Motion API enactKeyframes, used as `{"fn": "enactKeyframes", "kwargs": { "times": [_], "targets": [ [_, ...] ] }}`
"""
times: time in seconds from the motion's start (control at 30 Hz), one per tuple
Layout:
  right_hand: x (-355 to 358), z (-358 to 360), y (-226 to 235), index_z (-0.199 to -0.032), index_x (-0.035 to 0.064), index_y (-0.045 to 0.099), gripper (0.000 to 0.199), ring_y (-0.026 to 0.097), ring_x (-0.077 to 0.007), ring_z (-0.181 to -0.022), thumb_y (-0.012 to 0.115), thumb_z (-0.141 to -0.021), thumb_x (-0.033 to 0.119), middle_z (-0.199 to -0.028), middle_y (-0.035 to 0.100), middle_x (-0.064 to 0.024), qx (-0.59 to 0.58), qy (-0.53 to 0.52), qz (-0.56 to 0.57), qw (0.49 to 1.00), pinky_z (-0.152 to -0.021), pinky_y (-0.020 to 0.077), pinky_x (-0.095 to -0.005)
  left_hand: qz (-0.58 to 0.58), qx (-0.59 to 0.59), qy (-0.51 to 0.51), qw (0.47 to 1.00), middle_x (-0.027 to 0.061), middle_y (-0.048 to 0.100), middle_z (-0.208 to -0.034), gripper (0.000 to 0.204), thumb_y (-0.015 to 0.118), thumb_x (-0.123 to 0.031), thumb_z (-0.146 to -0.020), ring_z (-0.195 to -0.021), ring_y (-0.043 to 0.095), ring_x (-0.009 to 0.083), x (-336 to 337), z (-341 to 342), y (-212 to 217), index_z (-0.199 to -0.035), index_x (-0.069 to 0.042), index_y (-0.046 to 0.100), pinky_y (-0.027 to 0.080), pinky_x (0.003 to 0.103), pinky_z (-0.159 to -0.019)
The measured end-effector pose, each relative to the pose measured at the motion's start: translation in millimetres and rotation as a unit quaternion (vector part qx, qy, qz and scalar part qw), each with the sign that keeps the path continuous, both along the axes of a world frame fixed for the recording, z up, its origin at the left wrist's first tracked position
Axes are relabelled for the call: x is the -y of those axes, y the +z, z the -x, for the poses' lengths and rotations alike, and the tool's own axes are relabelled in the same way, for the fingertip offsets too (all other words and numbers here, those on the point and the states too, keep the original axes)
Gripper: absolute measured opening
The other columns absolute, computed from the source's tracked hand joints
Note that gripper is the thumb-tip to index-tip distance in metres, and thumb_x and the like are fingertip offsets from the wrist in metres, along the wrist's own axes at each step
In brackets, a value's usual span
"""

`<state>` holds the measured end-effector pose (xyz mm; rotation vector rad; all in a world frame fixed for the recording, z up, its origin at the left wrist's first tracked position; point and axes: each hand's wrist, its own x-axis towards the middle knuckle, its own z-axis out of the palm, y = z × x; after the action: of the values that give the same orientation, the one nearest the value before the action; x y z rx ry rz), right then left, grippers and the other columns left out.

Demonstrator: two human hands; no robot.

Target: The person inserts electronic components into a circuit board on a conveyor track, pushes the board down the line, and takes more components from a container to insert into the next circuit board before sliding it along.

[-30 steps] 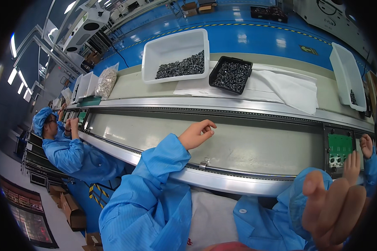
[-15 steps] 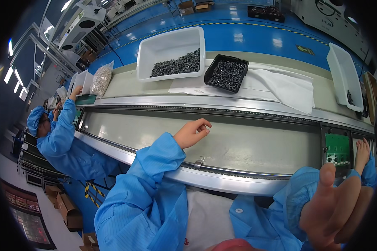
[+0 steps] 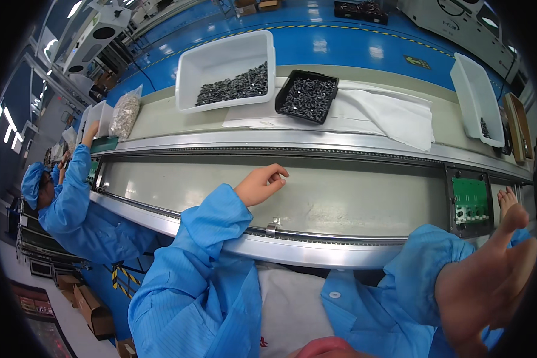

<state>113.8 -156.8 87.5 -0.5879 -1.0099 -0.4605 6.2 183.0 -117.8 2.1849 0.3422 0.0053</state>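
Observation:
My left hand (image 3: 261, 185) hovers over the conveyor's bare middle (image 3: 340, 203), its fingers loosely bent and apart, with nothing in them. Raised at the lower right, close to the camera, is my right hand (image 3: 480, 283); its fingers are stretched out and I see nothing held. Just beyond it, a green circuit board (image 3: 470, 198) with pale parts along its near edge sits in a dark carrier (image 3: 453, 231) on the conveyor. A black tray (image 3: 308, 96) full of small dark parts lies across the line from my left hand.
Metal rails (image 3: 316, 254) run along the conveyor. Behind it stand a white bin (image 3: 188, 71) of dark parts, white sheets (image 3: 394, 113), a bag of pale parts (image 3: 125, 113) and another white bin (image 3: 474, 98). A co-worker (image 3: 71, 206) works at left; another person's hand (image 3: 506, 199) shows at right.
The whole view has shifted, so the conveyor and bins appear further left. My right hand has turned and its fingers reach further toward the right. My left hand keeps its pose over the conveyor.

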Motion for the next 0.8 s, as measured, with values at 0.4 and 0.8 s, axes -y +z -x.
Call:
{"fn": "enactKeyframes", "kwargs": {
  "times": [0.4, 0.8],
  "targets": [
    [-19, -27, -2, -0.094, 0.0263, 0.069, 0.029, 0.05, -0.0184, -0.086, 0.044, -0.088, 0.014, -0.082, 0.055, 0.002, 0.176, -0.108, 0.1, 0.973, -0.106, 0.0246, -0.0509, 0.019, 0.062, 0.051, 0.997, 0.0037, 0.06, -0.079, 0.019, 0.056, -0.01, -0.087, -0.069, 0.05, 0.0124, -30, -1, -8, -0.103, -0.002, 0.063, 0.043, 0.025, -0.064],
    [-167, -45, -162, -0.09, 0.0091, 0.063, 0.016, 0.055, -0.0226, -0.084, 0.065, -0.074, 0.011, -0.088, 0.062, -0.0038, 0.285, -0.172, 0.58, 0.743, -0.082, 0.0405, -0.0333, -0.092, 0.158, 0.036, 0.982, 0.0056, 0.062, -0.082, 0.018, 0.058, -0.009, -0.085, -0.071, 0.056, 0.0174, -43, 1, 0, -0.101, -0.003, 0.062, 0.046, 0.028, -0.066]
  ]
}}
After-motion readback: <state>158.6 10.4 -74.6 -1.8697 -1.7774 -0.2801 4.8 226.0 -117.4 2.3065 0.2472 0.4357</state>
